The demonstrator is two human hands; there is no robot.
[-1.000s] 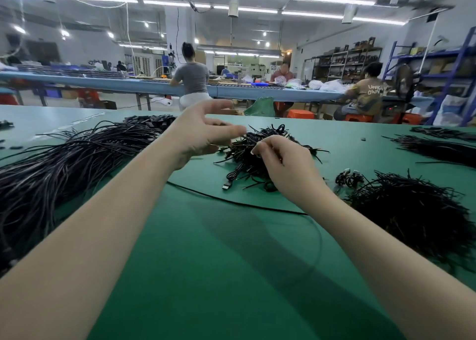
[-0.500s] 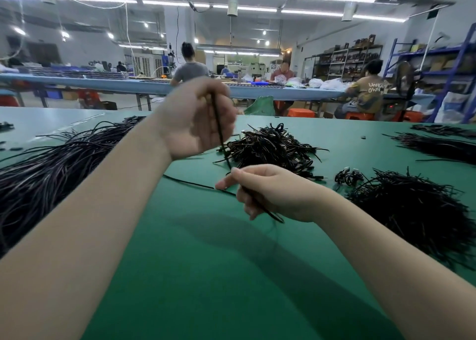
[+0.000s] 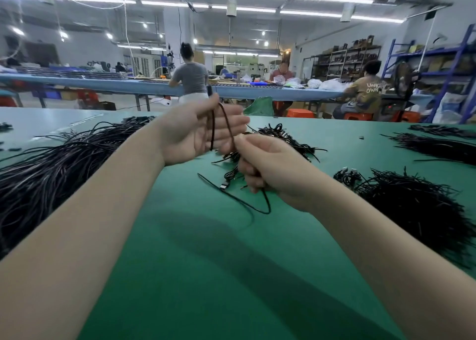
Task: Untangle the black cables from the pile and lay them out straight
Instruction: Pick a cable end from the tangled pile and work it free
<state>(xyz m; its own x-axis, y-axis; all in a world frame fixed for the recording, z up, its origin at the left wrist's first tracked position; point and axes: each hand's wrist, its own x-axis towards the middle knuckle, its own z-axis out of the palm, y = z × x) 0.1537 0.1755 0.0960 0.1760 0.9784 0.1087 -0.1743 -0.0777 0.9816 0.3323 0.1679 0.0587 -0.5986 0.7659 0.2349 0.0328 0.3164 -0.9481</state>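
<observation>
Bare green table (image 3: 206, 275) in front btwn cable piles, left hand (image 3: 198, 131) raised, palm up, cable (image 3: 228, 123) pinched at thumb, right hand (image 3: 270, 167) fist gripping same cable lower.

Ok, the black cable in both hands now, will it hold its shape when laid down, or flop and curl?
Probably floppy: the black cable bends sharply over the left hand and sags below the right hand in a loose loop on the green table. It looks thin and light, so it may keep some curl. The connector end near the loop could snag the tangled pile.
</observation>
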